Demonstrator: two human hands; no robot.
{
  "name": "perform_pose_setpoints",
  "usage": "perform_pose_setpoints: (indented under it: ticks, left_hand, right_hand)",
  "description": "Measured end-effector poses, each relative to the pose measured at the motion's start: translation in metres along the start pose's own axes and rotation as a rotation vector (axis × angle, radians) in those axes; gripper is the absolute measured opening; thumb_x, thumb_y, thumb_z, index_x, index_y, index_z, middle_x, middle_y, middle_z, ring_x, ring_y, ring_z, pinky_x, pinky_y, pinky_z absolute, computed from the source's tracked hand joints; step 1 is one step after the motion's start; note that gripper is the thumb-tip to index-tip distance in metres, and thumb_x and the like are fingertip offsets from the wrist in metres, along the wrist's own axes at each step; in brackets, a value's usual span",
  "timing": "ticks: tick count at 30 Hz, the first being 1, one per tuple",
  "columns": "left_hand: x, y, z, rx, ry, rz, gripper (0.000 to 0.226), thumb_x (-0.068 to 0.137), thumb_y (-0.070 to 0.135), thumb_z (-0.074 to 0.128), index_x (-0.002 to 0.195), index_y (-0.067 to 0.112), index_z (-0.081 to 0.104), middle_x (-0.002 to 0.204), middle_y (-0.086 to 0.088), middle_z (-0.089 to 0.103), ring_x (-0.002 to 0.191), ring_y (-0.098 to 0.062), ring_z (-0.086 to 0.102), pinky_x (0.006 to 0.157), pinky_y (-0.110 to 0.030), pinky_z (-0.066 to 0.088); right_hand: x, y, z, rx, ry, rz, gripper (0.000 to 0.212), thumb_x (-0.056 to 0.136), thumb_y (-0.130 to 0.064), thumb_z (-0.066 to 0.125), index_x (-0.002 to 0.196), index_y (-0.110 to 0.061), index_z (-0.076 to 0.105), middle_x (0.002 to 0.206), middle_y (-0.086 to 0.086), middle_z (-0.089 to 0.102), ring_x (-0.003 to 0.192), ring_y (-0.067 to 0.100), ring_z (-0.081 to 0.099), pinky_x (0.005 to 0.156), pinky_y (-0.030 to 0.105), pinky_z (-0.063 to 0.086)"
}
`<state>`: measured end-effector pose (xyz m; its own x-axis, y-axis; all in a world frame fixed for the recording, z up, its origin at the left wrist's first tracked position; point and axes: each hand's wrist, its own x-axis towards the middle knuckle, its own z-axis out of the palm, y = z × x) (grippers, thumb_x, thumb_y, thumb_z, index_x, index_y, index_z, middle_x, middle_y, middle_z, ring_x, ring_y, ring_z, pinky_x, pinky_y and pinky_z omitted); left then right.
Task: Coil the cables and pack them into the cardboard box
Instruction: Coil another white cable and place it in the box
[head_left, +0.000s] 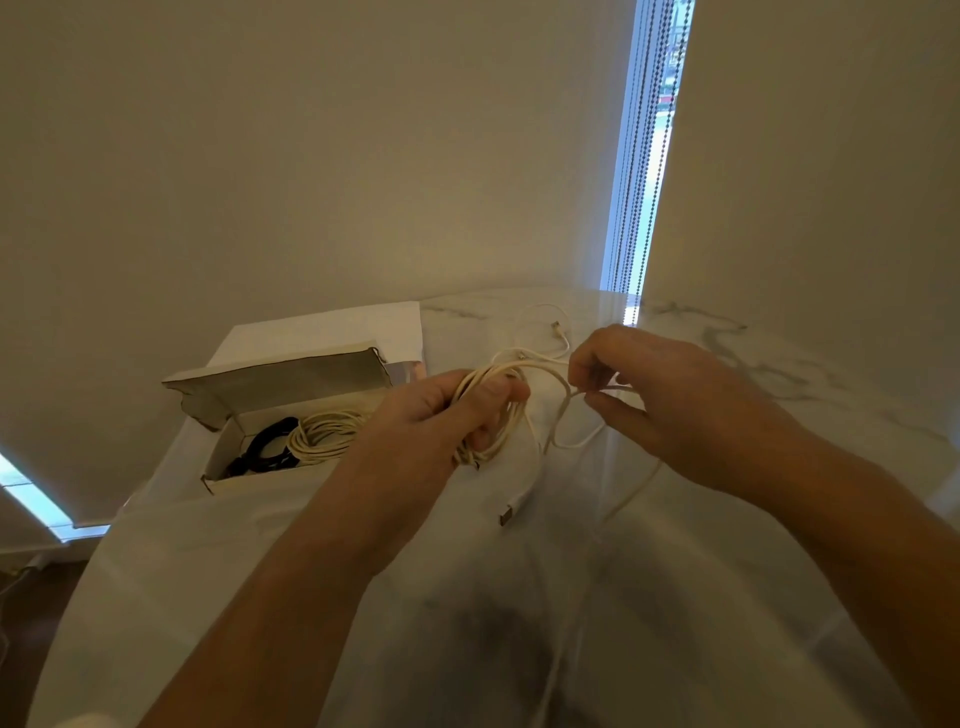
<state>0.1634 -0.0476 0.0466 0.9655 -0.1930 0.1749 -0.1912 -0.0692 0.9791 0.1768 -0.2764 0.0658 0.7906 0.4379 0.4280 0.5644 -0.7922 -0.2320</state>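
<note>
Head cam view: the left hand (447, 410) is wrapped around a half-wound bundle of white cable (493, 410), thumb pressed over the loops, holding it up just above the desk (727, 597). The right hand (654, 395) sits just to the right of it, fingers curled and pinching a loose strand of the same cable, which droops in a loop between the two hands. The cable's plug end (511, 508) hangs below the left hand, close to the desk top. Over to the left, near the left wrist, the cardboard box (244, 467) sits open with its lid flipped up, and it's already got a white coil (324, 431) and a black coil (267, 449) side by side inside. Another white cable (550, 322) lies loose on the desk behind the hands.
</note>
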Motion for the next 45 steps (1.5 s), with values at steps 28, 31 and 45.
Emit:
perform_pose_setpoints:
  ticks: [28,31,45]
  left_hand:
    - [0.000,0.001,0.008,-0.460,-0.057,-0.041,0.037,0.095,0.023,0.054,0.115,-0.005,0.069,0.082,-0.003,0.056,0.077,-0.009,0.049,0.072,-0.020,0.045]
    - [0.000,-0.001,0.011,-0.456,-0.038,-0.054,0.034,0.095,0.022,0.054,0.112,-0.003,0.071,0.086,-0.008,0.054,0.078,-0.010,0.049,0.071,-0.020,0.046]
    - [0.002,0.002,0.002,-0.496,-0.029,-0.081,0.040,0.097,0.021,0.053,0.118,-0.011,0.064,0.082,-0.006,0.054,0.076,-0.010,0.049,0.075,-0.024,0.041]
  right_hand:
    - [0.004,0.030,0.038,0.006,0.047,0.382,0.016,0.094,-0.017,0.058,0.107,-0.021,0.068,0.101,-0.004,0.059,0.081,0.010,0.054,0.062,0.008,0.030]
    - [0.005,0.019,0.036,0.106,0.094,0.394,0.021,0.096,-0.016,0.053,0.111,-0.023,0.067,0.102,-0.006,0.061,0.082,0.007,0.058,0.064,0.006,0.034]
    - [0.008,-0.012,0.011,0.789,0.064,0.378,0.029,0.097,-0.040,0.052,0.094,-0.020,0.073,0.073,0.006,0.065,0.069,0.020,0.065,0.076,0.035,0.061]
